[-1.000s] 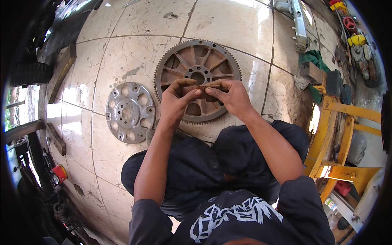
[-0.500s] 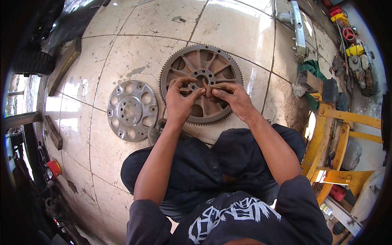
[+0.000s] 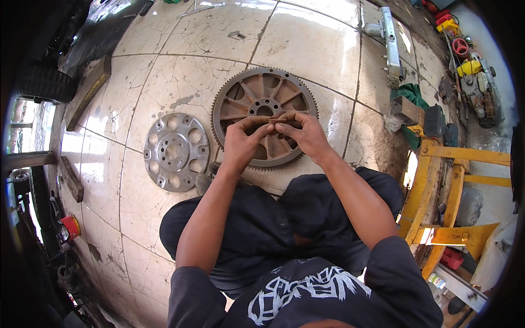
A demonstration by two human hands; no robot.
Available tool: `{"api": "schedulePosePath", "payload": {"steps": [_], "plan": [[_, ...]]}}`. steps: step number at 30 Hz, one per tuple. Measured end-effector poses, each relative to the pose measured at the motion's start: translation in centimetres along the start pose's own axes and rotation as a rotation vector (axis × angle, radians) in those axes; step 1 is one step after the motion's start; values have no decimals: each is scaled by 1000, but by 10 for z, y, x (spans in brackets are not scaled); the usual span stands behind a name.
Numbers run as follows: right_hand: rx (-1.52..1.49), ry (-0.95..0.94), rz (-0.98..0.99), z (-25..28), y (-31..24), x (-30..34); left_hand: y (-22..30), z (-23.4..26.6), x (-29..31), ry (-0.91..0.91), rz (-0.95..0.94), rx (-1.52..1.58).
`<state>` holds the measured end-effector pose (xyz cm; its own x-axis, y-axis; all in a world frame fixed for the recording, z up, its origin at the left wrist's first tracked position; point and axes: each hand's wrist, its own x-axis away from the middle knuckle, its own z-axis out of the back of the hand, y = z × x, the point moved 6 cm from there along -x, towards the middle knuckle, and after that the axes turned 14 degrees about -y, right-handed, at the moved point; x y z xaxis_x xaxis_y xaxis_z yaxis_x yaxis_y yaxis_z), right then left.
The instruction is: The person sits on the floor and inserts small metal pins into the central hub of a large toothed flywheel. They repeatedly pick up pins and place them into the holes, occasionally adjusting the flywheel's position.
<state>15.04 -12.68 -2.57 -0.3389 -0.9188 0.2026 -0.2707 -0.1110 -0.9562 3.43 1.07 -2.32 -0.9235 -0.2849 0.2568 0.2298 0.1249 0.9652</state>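
Note:
A large rusty-brown flywheel (image 3: 260,90) with a toothed rim lies flat on the tiles in front of me. My left hand (image 3: 243,141) and my right hand (image 3: 306,138) meet over its near half, fingertips pinched together. Between them is something small and brownish, mostly hidden by the fingers, whose kind I cannot make out. Left of the flywheel, apart from it, lies a flat silver metal disc (image 3: 163,150) with several large round holes and a ring of small bolt holes.
Cracked cream tiles (image 3: 191,76) spread around the parts. To the right stand a yellow frame (image 3: 465,156) and a dark box (image 3: 435,121) by a green cloth (image 3: 411,95). A metal bar (image 3: 391,49) lies far right; a wooden block (image 3: 90,90) lies left.
My right hand has moved left and closed in on my left hand; the fingertips now meet. The brown piece that showed between the fingers is now mostly covered. The view has shifted slightly.

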Motion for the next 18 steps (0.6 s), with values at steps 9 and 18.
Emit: {"api": "schedulePosePath", "payload": {"steps": [9, 18], "plan": [[139, 56, -104, 6, 9, -1, -13, 0, -3, -20, 7, 180], [175, 86, -34, -1, -8, 4, -7, 4, -1, 4, 6, 273]]}}
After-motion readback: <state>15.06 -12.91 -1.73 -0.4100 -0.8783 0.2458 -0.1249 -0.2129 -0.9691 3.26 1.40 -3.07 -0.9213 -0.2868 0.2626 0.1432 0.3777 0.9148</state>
